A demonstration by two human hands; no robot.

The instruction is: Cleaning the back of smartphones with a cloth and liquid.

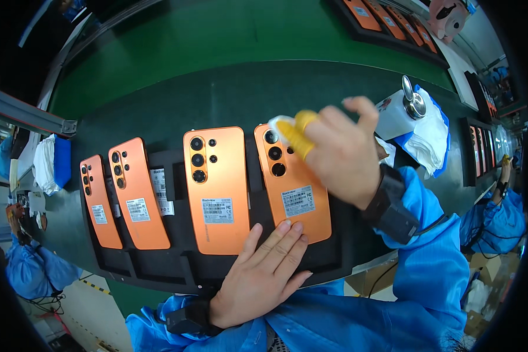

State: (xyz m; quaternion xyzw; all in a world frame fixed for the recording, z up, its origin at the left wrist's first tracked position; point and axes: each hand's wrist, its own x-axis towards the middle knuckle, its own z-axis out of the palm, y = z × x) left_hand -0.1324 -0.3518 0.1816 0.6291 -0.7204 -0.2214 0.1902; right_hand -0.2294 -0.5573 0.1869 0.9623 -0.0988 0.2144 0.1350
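Observation:
Four orange smartphones would be miscounted by name, so several lie back side up in a black tray (152, 267). My left hand (261, 276) lies flat with fingers stretched out, its fingertips on the lower end of the rightmost smartphone (311, 224). Yellow finger cots cover fingers of my right hand (343, 155), which pinches a white wipe (278, 125) against the top of that phone, by its camera lenses. Left of it lies another smartphone (220, 188) with a label. Two more, a smartphone (138, 190) and an outer smartphone (100, 202), rest at the tray's left.
A white pump bottle (398, 114) with a metal top stands at the right, beside a blue box of white wipes (431, 141). Another tray (387, 38) of orange phones is at the far right. Co-workers in blue sleeves (498, 220) sit at both sides.

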